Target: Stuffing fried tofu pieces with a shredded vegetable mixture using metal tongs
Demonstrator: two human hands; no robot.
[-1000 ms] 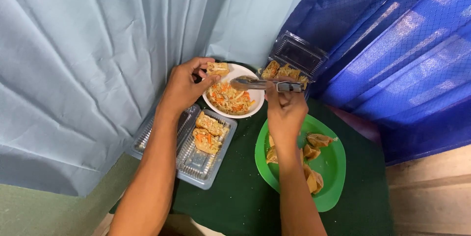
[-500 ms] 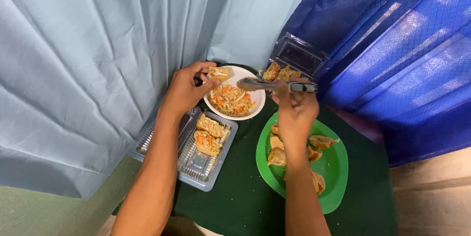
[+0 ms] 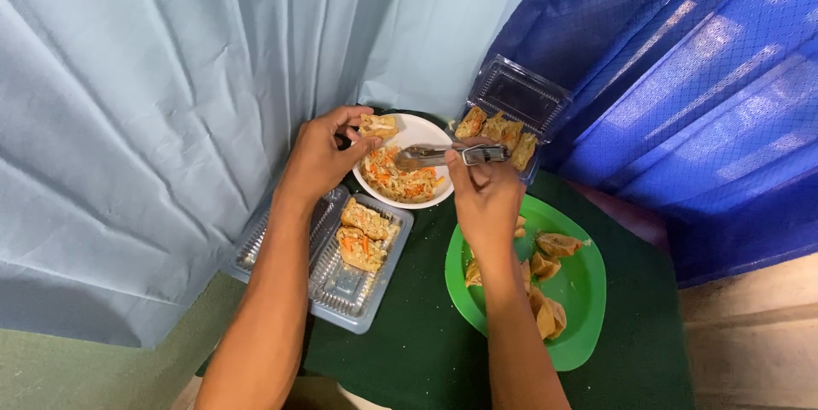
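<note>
Head view: left hand (image 3: 319, 158) fingers pinching fried pastry (image 3: 378, 125), right hand (image 3: 486, 197) fingers gripping spoon (image 3: 443, 154) over white bowl (image 3: 426, 197).

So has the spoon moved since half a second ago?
Yes. The spoon in the right hand has shifted left, its tip further in over the white bowl, which sits at the same place in the view.

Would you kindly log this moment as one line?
left hand: holds tofu piece | right hand: spoon over white bowl
</note>
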